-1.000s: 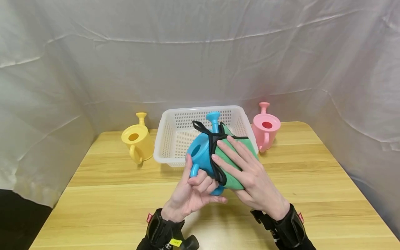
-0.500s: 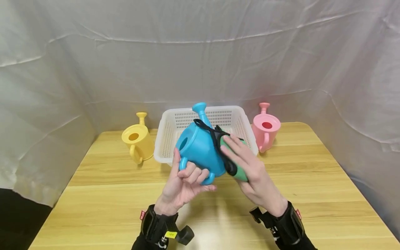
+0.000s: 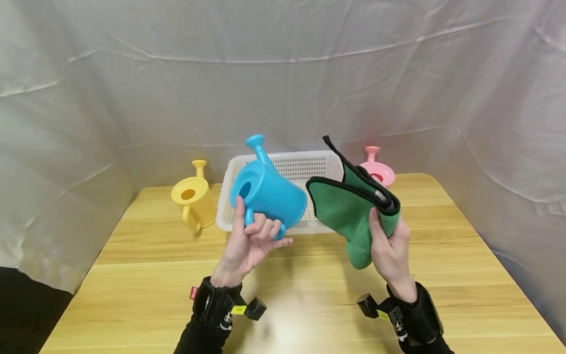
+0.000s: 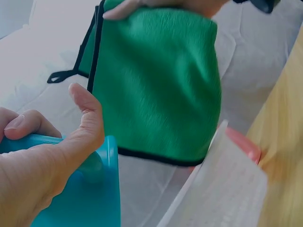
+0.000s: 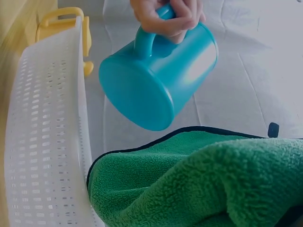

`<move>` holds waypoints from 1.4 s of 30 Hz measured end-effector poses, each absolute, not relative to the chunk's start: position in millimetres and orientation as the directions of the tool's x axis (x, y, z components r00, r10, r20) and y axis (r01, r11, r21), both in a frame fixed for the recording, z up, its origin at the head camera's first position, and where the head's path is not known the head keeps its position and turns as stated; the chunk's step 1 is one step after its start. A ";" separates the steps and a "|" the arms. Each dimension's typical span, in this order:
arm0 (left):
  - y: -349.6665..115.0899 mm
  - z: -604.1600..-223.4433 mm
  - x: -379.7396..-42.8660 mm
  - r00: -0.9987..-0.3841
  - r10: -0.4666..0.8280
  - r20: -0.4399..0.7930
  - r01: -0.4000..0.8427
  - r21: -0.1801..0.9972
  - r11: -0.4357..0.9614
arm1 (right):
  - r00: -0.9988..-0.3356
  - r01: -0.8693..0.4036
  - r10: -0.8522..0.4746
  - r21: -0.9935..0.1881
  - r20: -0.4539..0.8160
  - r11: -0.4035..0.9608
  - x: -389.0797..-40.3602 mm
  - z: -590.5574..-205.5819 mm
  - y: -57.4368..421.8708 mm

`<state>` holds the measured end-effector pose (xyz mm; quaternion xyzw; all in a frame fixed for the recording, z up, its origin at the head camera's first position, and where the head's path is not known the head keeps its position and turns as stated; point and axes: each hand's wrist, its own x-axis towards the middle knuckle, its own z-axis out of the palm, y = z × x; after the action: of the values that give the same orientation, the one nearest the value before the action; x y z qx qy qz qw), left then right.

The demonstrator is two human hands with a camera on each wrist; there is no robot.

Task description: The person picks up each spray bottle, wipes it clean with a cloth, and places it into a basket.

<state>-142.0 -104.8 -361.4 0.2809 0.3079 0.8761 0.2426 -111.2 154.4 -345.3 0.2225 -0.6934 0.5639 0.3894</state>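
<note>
My left hand (image 3: 252,241) grips a blue watering can (image 3: 276,196) by its handle, fingers curled through the loop and thumb up near the top rim. The can hangs tilted in the air in front of the basket, spout up and to the left. To the right, my right hand (image 3: 389,246) holds a green cloth (image 3: 345,209) with black edging and a hanging loop, bunched between thumb and fingers. Cloth and can are apart. In the right wrist view the can's round base (image 5: 135,92) faces the camera, above the fuzzy cloth (image 5: 189,184).
A white perforated basket (image 3: 223,206) stands at the back of the wooden table (image 3: 150,290). Left of it is a yellow watering can (image 3: 199,199). A pink watering can (image 3: 378,172) stands at the right, partly hidden by the cloth. Grey fabric (image 3: 283,103) hangs behind.
The cloth has come off the blue can's side and moved right, now held up by my right hand, which was flat over it. My left hand has moved left and up with the can.
</note>
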 end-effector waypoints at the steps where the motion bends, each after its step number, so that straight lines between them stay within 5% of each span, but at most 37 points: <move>1: -106.4 -359.6 -144.5 -0.731 0.593 0.338 -0.241 0.685 -0.687 | -0.600 -0.746 0.132 -0.612 0.789 0.262 -111.3 -344.7 154.6; 9: -120.7 -343.6 -170.8 -0.861 0.481 0.164 -0.115 0.859 -0.499 | -0.623 -0.730 0.132 -0.634 0.771 0.257 -112.5 -344.1 153.0; 15: -135.2 -339.7 -199.0 -0.939 0.343 -0.020 -0.149 0.923 -0.355 | -0.620 -0.733 0.134 -0.631 0.773 0.254 -114.5 -344.8 151.9; 29: -149.7 -352.5 -241.8 -0.883 0.246 -0.399 -0.439 0.888 -0.138 | -0.605 -0.753 0.145 -0.621 0.783 0.217 -118.8 -346.5 147.7; 42: -146.7 -360.7 -255.1 -0.872 0.196 -0.449 -0.397 0.882 0.254 | -0.597 -0.764 0.121 -0.609 0.793 0.213 -117.0 -344.9 150.6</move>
<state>-255.1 -146.7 -360.7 -0.0668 0.7533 0.6069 0.2444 -117.0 150.6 -344.9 0.2367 -0.6793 0.5807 0.3811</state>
